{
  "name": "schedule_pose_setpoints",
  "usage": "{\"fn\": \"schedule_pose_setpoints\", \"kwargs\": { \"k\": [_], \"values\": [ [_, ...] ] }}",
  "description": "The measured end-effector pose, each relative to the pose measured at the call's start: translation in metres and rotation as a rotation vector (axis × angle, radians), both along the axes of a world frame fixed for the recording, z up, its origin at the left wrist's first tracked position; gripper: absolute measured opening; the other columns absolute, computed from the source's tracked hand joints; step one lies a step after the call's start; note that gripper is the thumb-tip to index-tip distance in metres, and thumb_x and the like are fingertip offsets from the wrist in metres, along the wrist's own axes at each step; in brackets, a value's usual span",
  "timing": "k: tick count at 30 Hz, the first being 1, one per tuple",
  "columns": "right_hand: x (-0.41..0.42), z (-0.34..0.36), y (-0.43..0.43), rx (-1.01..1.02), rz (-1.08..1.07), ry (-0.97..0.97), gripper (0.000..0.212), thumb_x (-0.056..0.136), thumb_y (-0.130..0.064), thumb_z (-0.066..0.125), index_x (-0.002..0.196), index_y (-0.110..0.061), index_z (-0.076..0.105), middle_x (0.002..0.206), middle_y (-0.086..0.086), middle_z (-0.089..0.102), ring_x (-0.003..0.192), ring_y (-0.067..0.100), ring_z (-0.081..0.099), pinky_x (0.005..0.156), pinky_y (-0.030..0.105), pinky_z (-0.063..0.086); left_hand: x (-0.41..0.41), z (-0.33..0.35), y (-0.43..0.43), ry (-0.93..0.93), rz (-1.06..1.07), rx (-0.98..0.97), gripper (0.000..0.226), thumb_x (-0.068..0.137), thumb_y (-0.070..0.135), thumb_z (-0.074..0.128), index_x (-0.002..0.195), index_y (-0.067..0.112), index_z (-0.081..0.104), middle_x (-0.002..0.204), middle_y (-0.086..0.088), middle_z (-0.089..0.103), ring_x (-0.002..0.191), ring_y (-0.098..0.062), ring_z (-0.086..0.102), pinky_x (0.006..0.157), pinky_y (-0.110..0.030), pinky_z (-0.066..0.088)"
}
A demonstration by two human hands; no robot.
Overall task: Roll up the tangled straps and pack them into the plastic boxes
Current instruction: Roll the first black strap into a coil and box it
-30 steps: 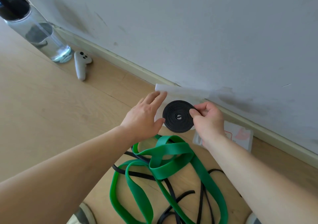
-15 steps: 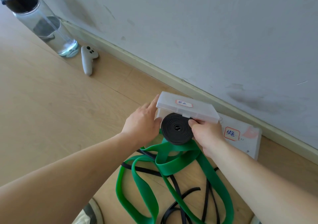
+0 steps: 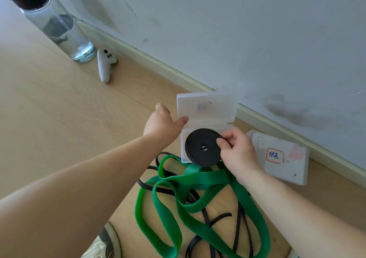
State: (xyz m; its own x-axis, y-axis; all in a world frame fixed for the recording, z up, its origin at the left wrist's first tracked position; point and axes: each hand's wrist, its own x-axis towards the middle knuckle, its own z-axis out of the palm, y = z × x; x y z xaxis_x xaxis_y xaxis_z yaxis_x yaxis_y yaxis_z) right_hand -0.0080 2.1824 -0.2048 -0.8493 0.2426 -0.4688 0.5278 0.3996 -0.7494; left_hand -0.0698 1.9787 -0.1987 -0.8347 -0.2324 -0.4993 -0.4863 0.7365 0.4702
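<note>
The coiled black flat strap [image 3: 203,147] sits over the base of the open translucent plastic box [image 3: 206,107] on the wooden floor [image 3: 59,119]. The right hand [image 3: 237,152] pinches the coil's right edge with curled fingers [image 3: 223,143]. The left hand [image 3: 160,125], arm outstretched, presses its thumb on the raised lid, its other fingers loose. A tangled wide green rubber strap [image 3: 198,180] lies just in front.

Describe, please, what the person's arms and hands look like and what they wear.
The left hand and right hand are bare: no gloves, rings or watch show. The left forearm and right forearm are uncovered, no sleeve in view.
</note>
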Motion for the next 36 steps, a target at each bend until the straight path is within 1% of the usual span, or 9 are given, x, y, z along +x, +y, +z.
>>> {"fn": "schedule_pose_setpoints", "kwargs": {
  "k": [3,5,8,10,12,15,20,28,36],
  "values": [
    [-0.012,0.006,0.000,0.071,0.051,0.043,0.020,0.096,-0.011,0.066,0.084,-0.025,0.057,0.084,-0.015,0.067,0.085,0.015,0.064,0.067,0.020,0.042,0.016,0.010,0.003,0.219,-0.066,-0.010,0.040,0.091,0.053,0.068,0.080,0.019,0.050,0.078,0.004,0.057,0.073,-0.018,0.054,0.057,-0.032,0.037],
    [-0.025,0.008,0.002,0.106,0.096,0.068,0.014,0.096,-0.010,0.064,0.090,-0.021,0.058,0.088,-0.008,0.069,0.089,0.019,0.064,0.073,0.025,0.041,0.027,0.016,0.016,0.289,-0.082,0.148,0.040,0.096,0.049,0.065,0.075,0.016,0.053,0.070,0.005,0.056,0.066,-0.016,0.051,0.059,-0.032,0.041],
    [-0.040,0.008,0.000,0.132,0.133,0.119,0.010,0.096,-0.009,0.063,0.095,-0.018,0.058,0.094,-0.002,0.071,0.092,0.024,0.065,0.079,0.030,0.045,0.034,0.014,0.029,0.318,-0.134,0.262,0.028,0.099,0.041,0.062,0.117,0.020,0.064,0.107,0.003,0.066,0.095,-0.014,0.062,0.086,-0.034,0.053],
    [-0.042,0.009,-0.004,0.155,0.171,0.182,0.009,0.096,-0.009,0.062,0.095,-0.017,0.058,0.093,-0.002,0.071,0.089,0.023,0.065,0.078,0.033,0.049,0.032,0.006,0.026,0.277,-0.302,0.169,0.068,0.094,0.040,0.068,0.154,0.028,0.038,0.149,0.002,0.046,0.132,-0.018,0.050,0.107,-0.035,0.046],
    [-0.044,0.010,-0.005,0.203,0.217,0.273,0.009,0.096,-0.007,0.062,0.096,-0.016,0.060,0.089,-0.003,0.069,0.083,0.022,0.062,0.075,0.033,0.049,0.028,0.000,0.019,0.173,-0.400,0.113,0.095,0.089,0.040,0.074,0.163,0.034,0.014,0.167,0.004,0.021,0.147,-0.024,0.038,0.111,-0.037,0.043],
    [-0.052,0.012,0.002,0.233,0.239,0.295,0.008,0.095,-0.005,0.063,0.096,-0.013,0.063,0.090,-0.002,0.069,0.084,0.022,0.061,0.072,0.029,0.045,0.029,-0.011,0.015,0.139,-0.518,0.004,0.105,0.090,0.041,0.073,0.163,0.034,-0.001,0.167,0.004,0.020,0.144,-0.025,0.042,0.101,-0.042,0.052],
    [-0.051,-0.001,0.014,0.172,0.208,0.120,0.009,0.094,-0.006,0.064,0.091,-0.013,0.061,0.093,0.004,0.073,0.090,0.027,0.066,0.075,0.027,0.043,0.019,-0.005,0.019,0.289,-0.560,-0.085,0.103,0.084,0.043,0.078,0.161,0.022,0.013,0.134,-0.001,0.044,0.126,-0.024,0.049,0.093,-0.040,0.053],
    [-0.048,0.000,0.013,0.219,0.234,0.179,0.006,0.095,-0.006,0.063,0.097,-0.012,0.062,0.091,-0.001,0.067,0.086,0.022,0.059,0.068,0.023,0.035,0.025,-0.018,0.020,0.244,-0.584,0.092,0.092,0.084,0.031,0.081,0.159,0.020,0.030,0.153,-0.001,0.042,0.133,-0.024,0.048,0.104,-0.038,0.047],
    [-0.046,-0.005,0.013,0.176,0.233,0.103,0.010,0.095,-0.006,0.064,0.094,-0.015,0.061,0.097,0.003,0.071,0.092,0.025,0.064,0.078,0.028,0.045,0.024,-0.021,0.022,0.248,-0.675,0.080,0.096,0.076,0.041,0.085,0.157,0.023,0.037,0.154,0.003,0.043,0.136,-0.025,0.043,0.110,-0.040,0.042]
  ]
}}
